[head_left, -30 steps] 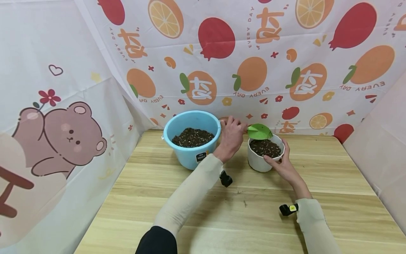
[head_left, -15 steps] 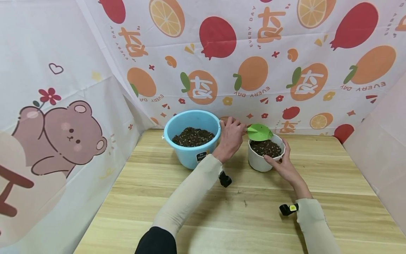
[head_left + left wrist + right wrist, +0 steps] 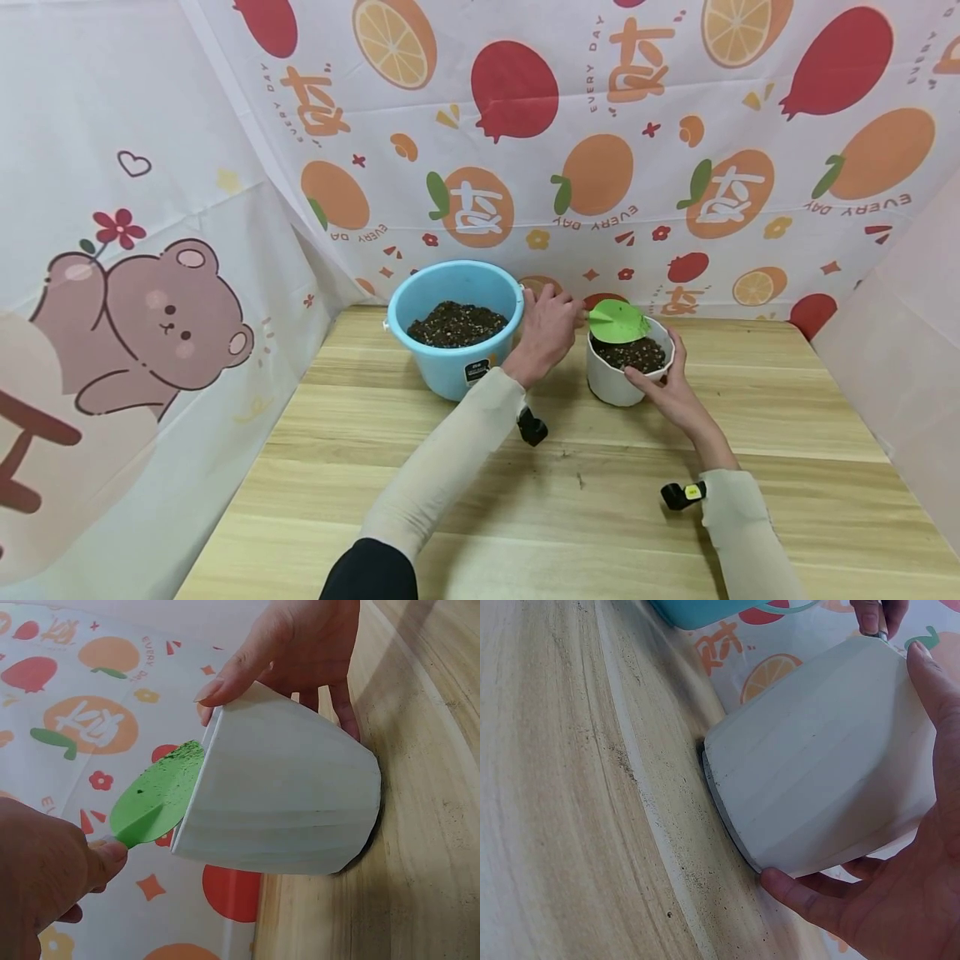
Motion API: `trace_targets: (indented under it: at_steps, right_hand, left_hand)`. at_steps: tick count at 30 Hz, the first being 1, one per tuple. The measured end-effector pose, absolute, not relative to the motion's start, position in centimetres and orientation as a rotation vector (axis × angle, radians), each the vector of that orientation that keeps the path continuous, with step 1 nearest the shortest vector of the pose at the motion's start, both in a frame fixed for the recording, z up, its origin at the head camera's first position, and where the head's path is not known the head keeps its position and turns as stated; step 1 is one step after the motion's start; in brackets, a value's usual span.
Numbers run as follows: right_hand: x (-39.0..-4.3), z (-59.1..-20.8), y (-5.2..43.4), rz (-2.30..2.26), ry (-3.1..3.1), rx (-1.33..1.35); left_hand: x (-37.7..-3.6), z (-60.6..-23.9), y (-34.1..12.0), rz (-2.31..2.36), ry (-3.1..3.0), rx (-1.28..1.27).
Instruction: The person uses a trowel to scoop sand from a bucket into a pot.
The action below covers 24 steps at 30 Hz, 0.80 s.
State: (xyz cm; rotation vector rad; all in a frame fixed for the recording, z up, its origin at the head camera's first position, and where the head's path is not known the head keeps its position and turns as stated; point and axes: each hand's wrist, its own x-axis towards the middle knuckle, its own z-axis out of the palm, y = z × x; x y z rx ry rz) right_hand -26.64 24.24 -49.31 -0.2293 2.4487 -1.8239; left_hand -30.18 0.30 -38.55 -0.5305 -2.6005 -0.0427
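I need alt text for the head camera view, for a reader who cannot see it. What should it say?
A person's left hand holds a green scoop over a white pot of dark soil, while the right hand grips the pot's side. A blue bucket holding more soil stands just left of the pot on a wooden table, with a fruit-print cloth behind.

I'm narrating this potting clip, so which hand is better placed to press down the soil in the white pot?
Probably the left hand: it holds the green scoop right over the white pot, while the right hand grips the pot's side.
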Motion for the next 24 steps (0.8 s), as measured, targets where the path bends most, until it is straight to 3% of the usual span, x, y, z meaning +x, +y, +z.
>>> trace_targets:
  at_steps: [24]
  right_hand:
    - [-26.66, -49.24, 24.32, -1.816, 2.452, -0.244]
  left_hand:
    - [-29.81, -38.80, 1.15, -0.018, -2.719, -0.593]
